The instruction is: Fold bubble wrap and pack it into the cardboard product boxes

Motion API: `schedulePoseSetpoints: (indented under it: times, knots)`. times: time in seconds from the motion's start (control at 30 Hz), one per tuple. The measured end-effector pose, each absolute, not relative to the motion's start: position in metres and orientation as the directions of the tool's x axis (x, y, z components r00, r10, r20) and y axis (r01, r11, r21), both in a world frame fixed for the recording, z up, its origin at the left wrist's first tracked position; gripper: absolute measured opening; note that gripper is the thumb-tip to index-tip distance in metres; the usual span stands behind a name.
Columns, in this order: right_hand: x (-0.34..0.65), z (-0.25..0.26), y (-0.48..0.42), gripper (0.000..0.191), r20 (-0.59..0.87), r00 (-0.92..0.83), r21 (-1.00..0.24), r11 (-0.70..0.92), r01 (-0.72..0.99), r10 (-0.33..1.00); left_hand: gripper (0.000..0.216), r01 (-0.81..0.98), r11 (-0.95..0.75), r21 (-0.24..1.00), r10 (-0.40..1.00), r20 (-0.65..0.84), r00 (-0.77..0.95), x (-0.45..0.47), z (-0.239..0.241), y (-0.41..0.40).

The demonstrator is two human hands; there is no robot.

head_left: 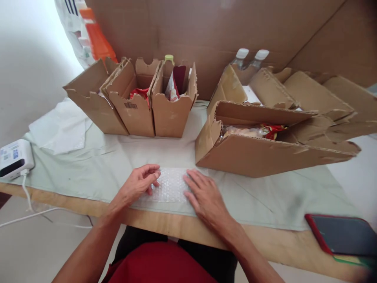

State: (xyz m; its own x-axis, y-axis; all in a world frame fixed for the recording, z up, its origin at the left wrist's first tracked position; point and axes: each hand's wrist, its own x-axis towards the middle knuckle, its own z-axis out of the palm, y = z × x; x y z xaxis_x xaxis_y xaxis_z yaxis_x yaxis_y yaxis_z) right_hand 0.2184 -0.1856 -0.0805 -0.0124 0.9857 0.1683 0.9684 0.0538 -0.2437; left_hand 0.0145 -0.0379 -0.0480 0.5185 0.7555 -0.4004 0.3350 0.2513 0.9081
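Note:
A small sheet of clear bubble wrap (171, 184) lies flat on the pale green cloth (103, 169) near the table's front edge. My left hand (140, 183) rests on its left edge with the fingers curled inward, pinching at the wrap. My right hand (203, 193) lies flat on the right part of the sheet, fingers stretched out and pressing down. Three small open cardboard boxes (138, 104) stand in a row behind, holding red packets and a bottle. A large open carton (259, 153) with snack packets lies to the right.
A white device (13, 159) with a cable sits at the left table edge. White paper (60, 127) lies beside the small boxes. Two capped bottles (250, 57) stand behind the carton. A red-cased phone (343, 234) lies at the front right. A cardboard wall backs the table.

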Motion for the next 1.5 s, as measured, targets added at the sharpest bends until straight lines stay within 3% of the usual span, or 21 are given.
schedulePoseSetpoints:
  times: [0.1,0.2,0.33,0.4,0.47,0.57,0.63,0.73,0.83,0.9,1.03,1.1,1.2,1.27,1.37,1.43,1.5]
  knots:
    - [0.255,-0.084,-0.229,0.037,0.261,0.177,-0.176,-0.134,0.975,0.949,0.057,0.342,0.274,0.899,0.73,-0.426,0.535,0.009,-0.05,-0.035]
    - [0.27,-0.077,-0.245,0.034,0.352,0.245,-0.169,-0.196,0.966,0.903,0.057,0.369,0.226,0.902,0.719,-0.409,0.561,0.011,-0.047,-0.039]
    - [0.26,-0.071,-0.221,0.029,0.371,0.26,-0.153,-0.218,0.964,0.891,0.044,0.471,-0.123,0.874,0.785,-0.205,0.585,0.008,-0.038,-0.051]
    - [0.251,-0.072,-0.205,0.027,0.331,0.315,-0.173,-0.271,0.947,0.89,0.043,0.559,-0.338,0.757,0.831,-0.038,0.555,0.0,-0.039,-0.054]
    - [0.244,-0.075,-0.196,0.026,0.289,0.381,-0.279,-0.304,0.911,0.878,0.047,0.655,-0.484,0.58,0.84,0.097,0.534,-0.01,-0.048,-0.053]
    - [0.236,-0.079,-0.196,0.011,0.281,0.418,-0.438,-0.272,0.856,0.864,0.048,0.74,-0.583,0.334,0.81,0.171,0.561,-0.021,-0.069,-0.047]
    - [0.232,-0.079,-0.202,0.008,0.287,0.411,-0.486,-0.239,0.841,0.865,0.044,0.745,-0.607,0.275,0.794,0.195,0.575,-0.022,-0.082,-0.048]
    - [0.226,-0.077,-0.216,0.015,0.262,0.432,-0.6,-0.205,0.773,0.863,0.031,0.716,-0.623,0.315,0.783,0.247,0.572,-0.018,-0.09,-0.053]
    - [0.218,-0.071,-0.235,0.055,0.127,0.483,-0.839,-0.167,0.519,0.867,0.023,0.689,-0.586,0.425,0.804,0.205,0.558,-0.017,-0.08,-0.054]
    - [0.211,-0.067,-0.248,0.07,0.034,0.478,-0.926,-0.153,0.345,0.878,0.021,0.674,-0.58,0.458,0.804,0.187,0.565,-0.015,-0.066,-0.049]
    - [0.184,-0.064,-0.27,0.062,-0.104,0.416,-0.944,-0.221,0.244,0.904,0.029,0.563,-0.764,0.314,0.643,0.313,0.699,0.014,-0.032,-0.029]
    - [0.165,-0.069,-0.278,0.053,-0.189,0.334,-0.945,-0.263,0.194,0.924,0.032,0.527,-0.818,0.231,0.575,0.291,0.765,0.042,-0.022,-0.018]
    - [0.137,-0.08,-0.288,0.047,-0.31,0.237,-0.945,-0.325,0.026,0.921,0.048,0.476,-0.853,0.213,0.515,0.201,0.833,0.078,-0.021,-0.009]
    - [0.126,-0.087,-0.293,0.05,-0.351,0.231,-0.936,-0.342,-0.08,0.907,0.056,0.439,-0.86,0.262,0.495,0.21,0.843,0.081,-0.025,-0.013]
    - [0.126,-0.087,-0.294,0.05,-0.338,0.235,-0.939,-0.312,-0.142,0.911,0.053,0.297,-0.832,0.468,0.451,0.259,0.854,0.047,-0.031,-0.037]
    - [0.132,-0.08,-0.291,0.045,-0.329,0.215,-0.94,-0.297,-0.166,0.92,0.052,0.199,-0.776,0.598,0.389,0.207,0.898,0.013,-0.033,-0.061]
    - [0.137,-0.071,-0.284,0.038,-0.315,0.191,-0.943,-0.283,-0.175,0.93,0.059,0.155,-0.747,0.647,0.327,0.154,0.933,-0.016,-0.036,-0.086]
